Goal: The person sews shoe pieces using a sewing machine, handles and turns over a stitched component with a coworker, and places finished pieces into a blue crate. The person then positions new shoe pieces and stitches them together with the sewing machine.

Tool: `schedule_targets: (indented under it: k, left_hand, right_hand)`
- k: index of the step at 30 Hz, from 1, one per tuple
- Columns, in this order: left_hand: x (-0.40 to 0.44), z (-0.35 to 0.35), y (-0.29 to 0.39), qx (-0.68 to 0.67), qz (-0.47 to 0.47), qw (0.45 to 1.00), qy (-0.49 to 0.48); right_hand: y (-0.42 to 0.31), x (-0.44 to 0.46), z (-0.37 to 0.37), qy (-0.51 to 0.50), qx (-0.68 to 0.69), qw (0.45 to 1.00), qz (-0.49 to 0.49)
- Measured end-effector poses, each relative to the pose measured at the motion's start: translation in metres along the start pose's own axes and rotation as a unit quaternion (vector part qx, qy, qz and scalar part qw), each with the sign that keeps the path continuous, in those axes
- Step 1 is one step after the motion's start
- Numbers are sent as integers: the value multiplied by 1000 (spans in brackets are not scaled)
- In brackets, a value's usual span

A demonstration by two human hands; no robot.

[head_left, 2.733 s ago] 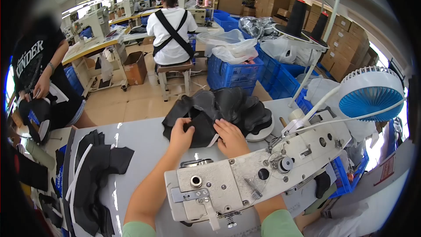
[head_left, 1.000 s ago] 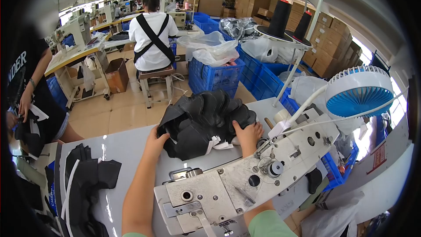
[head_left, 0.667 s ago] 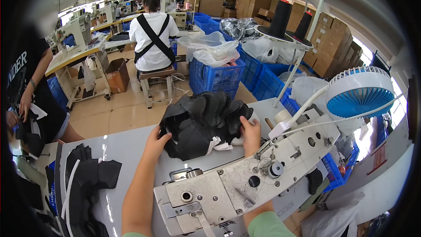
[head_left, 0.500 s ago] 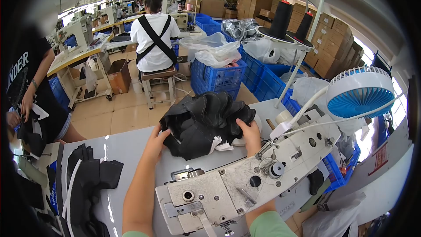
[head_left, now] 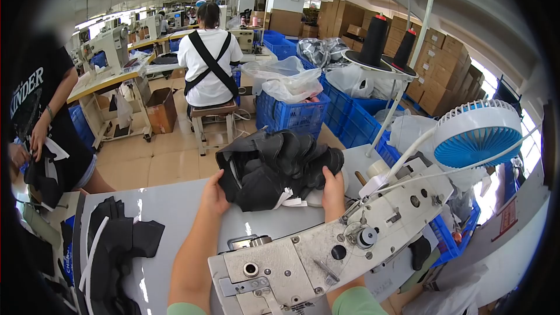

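Note:
A bundle of nested black fabric pieces (head_left: 271,169) is held between both hands over the grey table, beyond the sewing machine head (head_left: 315,251). Small white tabs (head_left: 290,199) stick out from its near edge. At the bundle's left end, my left hand (head_left: 214,193) has its fingers closed on the side, partly hidden beneath the fabric. My right hand (head_left: 333,189) grips the right end, fingers against the rounded edges. The machine covers part of my right forearm. More black cut pieces with a white strip (head_left: 119,251) lie on the table to the left.
A white and blue fan (head_left: 478,134) and black thread cones (head_left: 371,42) stand at the right. Blue crates (head_left: 291,115) with plastic bags are beyond the table (head_left: 169,198). One person (head_left: 49,111) stands at left holding black material; another person (head_left: 210,64) sits ahead, facing away.
The view has shifted slightly. The bundle has tilted a little and looks flatter, with both hands still on its ends. My left hand has slid slightly lower along its side.

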State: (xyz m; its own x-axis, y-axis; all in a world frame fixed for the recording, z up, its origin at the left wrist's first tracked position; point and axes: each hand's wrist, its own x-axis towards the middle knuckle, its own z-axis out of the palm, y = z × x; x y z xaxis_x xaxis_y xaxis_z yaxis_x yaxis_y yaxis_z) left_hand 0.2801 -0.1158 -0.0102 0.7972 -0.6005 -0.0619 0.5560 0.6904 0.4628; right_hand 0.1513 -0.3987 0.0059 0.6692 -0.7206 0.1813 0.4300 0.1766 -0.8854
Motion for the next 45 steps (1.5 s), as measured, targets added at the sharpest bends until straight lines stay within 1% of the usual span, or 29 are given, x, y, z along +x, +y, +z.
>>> schedule_targets:
  k: [1, 3, 5, 7, 8, 9, 10, 13, 14, 15, 17, 18, 19, 20, 23, 24, 26, 29, 31, 33, 35, 36, 38, 39, 40, 41, 42, 43, 45]
  left_hand:
    - [-1, 4, 0, 2, -1, 1000, 1]
    - [0, 12, -5, -43, -51, 998, -9]
    - [1, 7, -7, -43, -78, 996, -1]
    - [4, 4, -5, -42, -96, 995, 5]
    - [4, 1, -4, -14, -110, 993, 38]
    - [5, -1, -3, 13, -123, 990, 71]
    - [7, -2, -3, 25, -121, 989, 76]
    - [4, -3, -2, 32, -123, 990, 62]
    - [1, -3, -2, 33, -122, 990, 59]
    - [-6, -2, 0, 36, -106, 993, 48]
    - [-17, 1, 9, 41, -89, 994, 38]
    - [-23, 3, 15, 25, -130, 991, 27]
    - [-29, 4, 19, 9, -172, 985, 18]
    - [-33, 3, 21, 15, -182, 983, 24]
    - [-48, -5, 27, 41, -167, 984, 48]
    - [-58, -3, 30, 42, -162, 985, 54]
    - [-83, 4, 38, 22, -92, 992, 81]
    - [-111, 15, 48, 54, -70, 988, 126]
    - [-121, 16, 49, 42, -68, 984, 161]
    - [-129, 8, 47, 28, -74, 979, 190]
    - [-121, -3, 45, 35, -103, 979, 174]
    - [-121, 1, 44, 37, -108, 980, 163]
    - [-121, 9, 38, 28, -100, 982, 158]
    - [-120, 13, 36, 23, -94, 983, 155]
    - [-121, 15, 37, 22, -90, 984, 155]
    - [-121, 17, 39, 39, -111, 985, 126]
    - [-123, 18, 40, 57, -130, 985, 99]
    - [-126, 19, 39, 57, -123, 985, 103]
    - [-129, 23, 41, 108, -125, 978, 125]
  right_hand:
    - [-5, -3, 10, 2, 2, 1000, 1]
    - [-10, -6, 26, -41, 40, 998, 16]
    - [-3, -10, 30, -104, 81, 990, 55]
    - [5, -14, 44, -134, 158, 977, 43]
    - [7, -16, 47, -135, 162, 977, 44]
    - [8, -17, 50, -119, 181, 974, 71]
    - [8, -20, 52, -102, 198, 970, 98]
    - [17, -26, 57, -127, 149, 975, 101]
    - [19, -27, 57, -124, 182, 965, 142]
    - [16, -31, 60, -126, 183, 965, 140]
    - [12, -43, 63, -200, 174, 948, 174]
    - [17, -46, 65, -226, 171, 943, 176]
    - [21, -50, 67, -224, 173, 942, 179]
    - [26, -53, 70, -246, 186, 932, 188]
    - [22, -64, 83, -284, 212, 911, 212]
    - [22, -67, 85, -290, 224, 899, 242]
    - [26, -68, 89, -302, 238, 882, 272]
    - [36, -78, 95, -339, 236, 856, 310]
    - [25, -88, 95, -358, 170, 870, 293]
    - [29, -98, 91, -333, 134, 888, 289]
    - [26, -109, 92, -244, 177, 910, 286]
    - [19, -110, 90, -247, 174, 910, 285]
    - [7, -107, 86, -226, 211, 798, 518]
    - [9, -103, 86, -230, 208, 797, 518]
    - [17, -98, 85, -245, 186, 756, 577]
    - [26, -92, 85, -260, 161, 710, 634]
    - [25, -92, 90, -301, 134, 718, 613]
    - [24, -95, 93, -307, 132, 713, 616]
    - [9, -105, 106, -340, 44, 793, 503]
